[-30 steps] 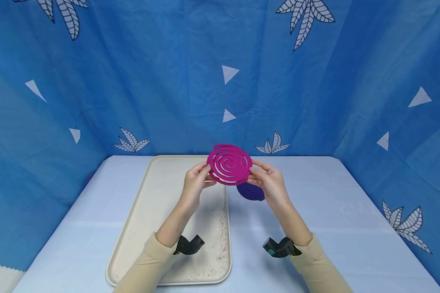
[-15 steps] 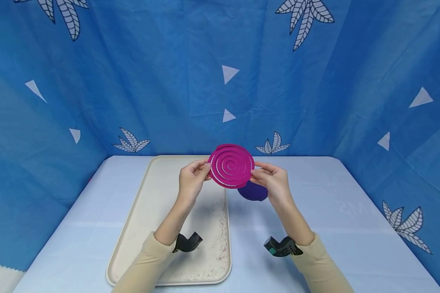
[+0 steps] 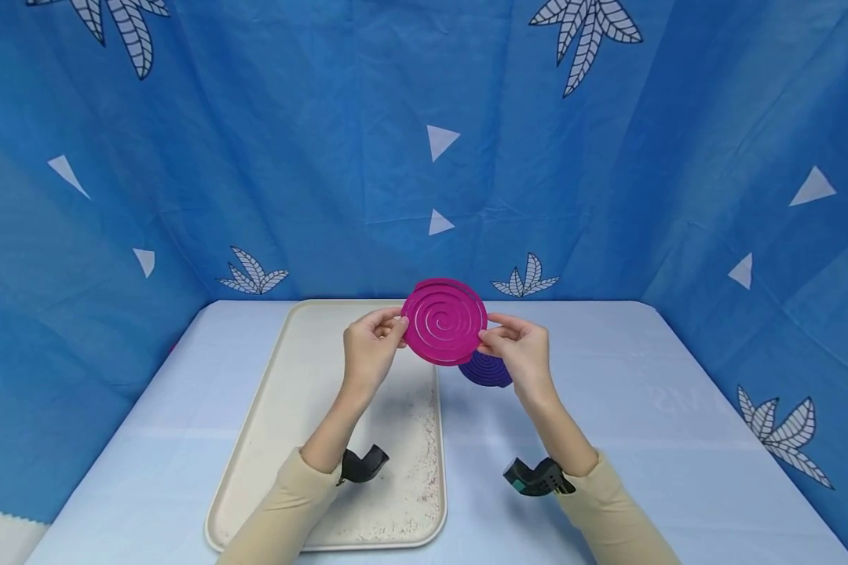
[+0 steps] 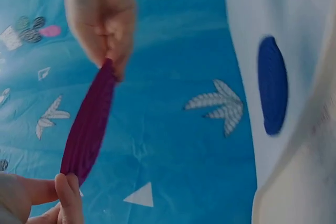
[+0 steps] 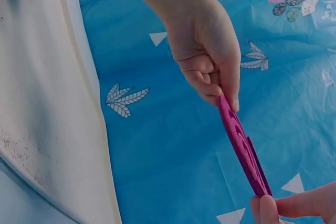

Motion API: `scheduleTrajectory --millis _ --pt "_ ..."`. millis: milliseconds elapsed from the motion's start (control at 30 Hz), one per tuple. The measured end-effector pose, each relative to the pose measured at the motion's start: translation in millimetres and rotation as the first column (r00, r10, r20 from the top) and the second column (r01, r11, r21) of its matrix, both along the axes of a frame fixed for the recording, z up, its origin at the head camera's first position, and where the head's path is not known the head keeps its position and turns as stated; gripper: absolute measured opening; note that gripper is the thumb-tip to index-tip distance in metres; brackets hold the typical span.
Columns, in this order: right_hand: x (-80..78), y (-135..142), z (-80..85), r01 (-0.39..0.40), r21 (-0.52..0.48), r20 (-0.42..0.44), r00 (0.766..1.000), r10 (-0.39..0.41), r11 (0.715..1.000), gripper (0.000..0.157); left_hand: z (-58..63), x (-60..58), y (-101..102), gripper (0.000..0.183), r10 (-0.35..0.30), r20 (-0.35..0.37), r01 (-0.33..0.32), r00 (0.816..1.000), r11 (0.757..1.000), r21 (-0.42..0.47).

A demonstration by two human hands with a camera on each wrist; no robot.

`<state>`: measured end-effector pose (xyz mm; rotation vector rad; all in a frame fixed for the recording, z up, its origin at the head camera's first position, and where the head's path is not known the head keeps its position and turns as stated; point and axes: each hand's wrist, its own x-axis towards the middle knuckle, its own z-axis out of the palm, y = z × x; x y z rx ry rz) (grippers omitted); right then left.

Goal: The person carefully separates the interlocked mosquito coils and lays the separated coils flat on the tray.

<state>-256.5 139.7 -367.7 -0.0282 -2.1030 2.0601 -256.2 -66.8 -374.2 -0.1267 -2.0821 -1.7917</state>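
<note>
A flat magenta disc with a spiral cut into it (image 3: 444, 322) is held up in the air, its face toward the head camera. My left hand (image 3: 369, 349) pinches its left edge between thumb and fingers. At the opposite edge my right hand (image 3: 526, 353) pinches it the same way. Seen nearly edge-on in the left wrist view, the magenta disc (image 4: 89, 124) spans between both hands. A dark blue-purple spiral disc (image 3: 486, 370) lies on the table behind and below, partly covered by the magenta disc and my right hand.
A cream tray (image 3: 275, 439) with brownish specks near its right side lies on the left of the white-covered table (image 3: 650, 439). Blue patterned cloth (image 3: 367, 157) hangs behind and along both sides. Each wrist wears a black camera.
The magenta disc has turned from tilted to more face-on, and its spiral gaps look narrower. My left hand has shifted slightly left; the right moved a little right, then back left.
</note>
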Motion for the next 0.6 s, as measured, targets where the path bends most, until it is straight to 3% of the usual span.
scheduleTrajectory --millis 200,300,467,600 --pt "1.7 -2 -1.9 0.027 0.063 -0.056 0.998 -0.024 0.998 0.033 0.6 -2.7 -1 0.022 -0.014 0.015 0.014 1.000 1.000 0.019" --pt "-2.8 1 -0.5 -0.015 -0.006 0.007 1.000 0.015 1.000 0.035 3.0 -3.5 -2 0.024 -0.074 0.055 0.070 0.996 0.995 0.069" --pt "-12.4 9 0.7 -0.076 -0.169 0.146 0.984 0.101 0.983 0.039 6.4 -5.7 -6 0.026 -0.180 0.188 0.133 0.966 0.963 0.236" --pt "-13.4 12 2.6 -0.136 -0.179 0.109 0.982 0.157 0.974 0.041 7.9 -7.1 -10 0.030 -0.230 0.246 0.147 0.942 0.938 0.314"
